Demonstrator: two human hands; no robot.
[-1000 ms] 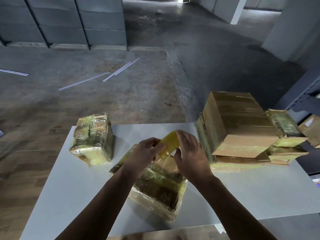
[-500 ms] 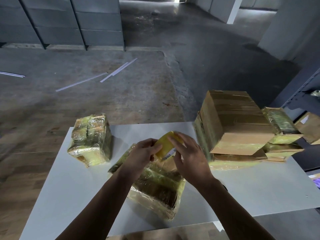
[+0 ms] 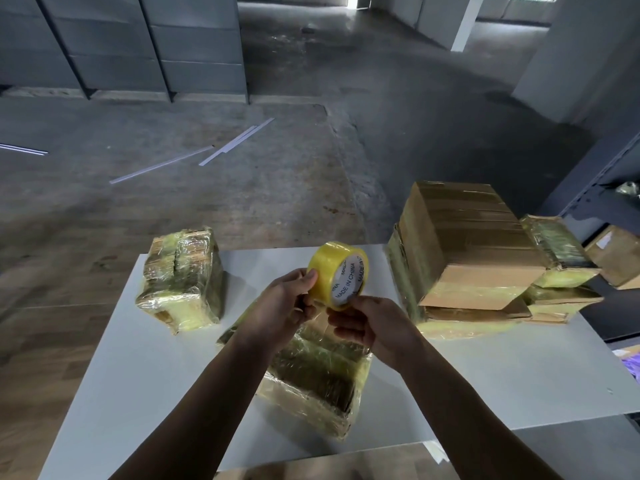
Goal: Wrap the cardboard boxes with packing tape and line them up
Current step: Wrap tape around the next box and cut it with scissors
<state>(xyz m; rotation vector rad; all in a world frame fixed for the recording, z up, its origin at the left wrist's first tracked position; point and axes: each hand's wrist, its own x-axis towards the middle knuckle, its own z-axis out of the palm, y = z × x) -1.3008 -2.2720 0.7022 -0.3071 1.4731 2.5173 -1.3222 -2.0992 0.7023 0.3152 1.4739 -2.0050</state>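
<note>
Both hands hold a yellow roll of packing tape above the table's middle, its white core facing me. My left hand pinches the roll's left side. My right hand grips its lower edge from beneath. Under the hands lies a tape-wrapped cardboard box, partly hidden by my forearms. A second wrapped box stands at the table's far left. At the far right a large brown box sits on a pile of flatter wrapped boxes.
The white table ends close to me and drops off at left. Behind it lies bare concrete floor with loose white strips. A dark shelf frame holding a brown box stands at the right.
The roll has risen and turned so its open core now faces me. My right hand moved from on top of the roll to beneath it.
</note>
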